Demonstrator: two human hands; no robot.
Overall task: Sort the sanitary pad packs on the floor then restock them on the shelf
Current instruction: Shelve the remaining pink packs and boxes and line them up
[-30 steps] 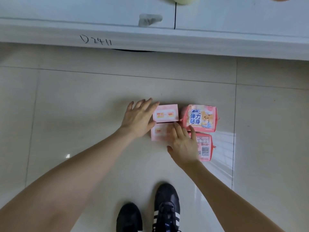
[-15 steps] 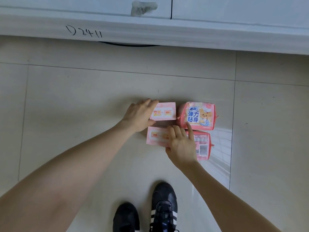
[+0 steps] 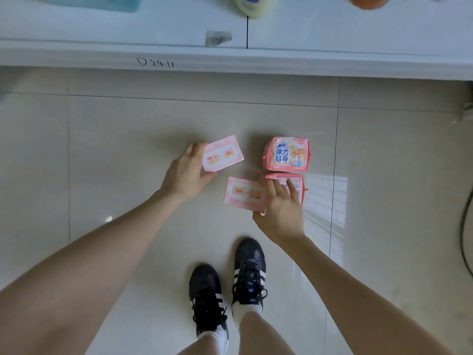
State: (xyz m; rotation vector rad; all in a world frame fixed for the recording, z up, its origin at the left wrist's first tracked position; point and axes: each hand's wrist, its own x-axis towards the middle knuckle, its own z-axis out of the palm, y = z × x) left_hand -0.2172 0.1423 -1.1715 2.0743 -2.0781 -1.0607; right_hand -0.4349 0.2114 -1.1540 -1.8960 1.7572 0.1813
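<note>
The left hand [image 3: 186,172] pinches the upper flat pack [image 3: 222,157] by its left short edge, fingers over the top and thumb tucked under the near corner. That pack sticks out to the right of the hand. Its long axis runs roughly left to right, with the far end cocked up toward the shelf [image 3: 358,60], so it looks partly lifted off the floor.

The right hand [image 3: 281,211] isn't really gripping anything. Its fingers are spread and fairly straight, lying over the barcode pack [image 3: 294,178], with the thumb beside the near right corner of the lower flat pack [image 3: 243,194].

So the matching flat pack sits down and to the right of the held one, apart from it and much nearer the right hand. The two thick ones, the cartoon pack [image 3: 286,155] and the barcode pack, sit just beside each other further right.

Best guess is the flat pair gets put together next, which means swinging the held pack toward the right hand. Both forearms reach down and forward past the person's black shoes [image 3: 204,290].
</note>
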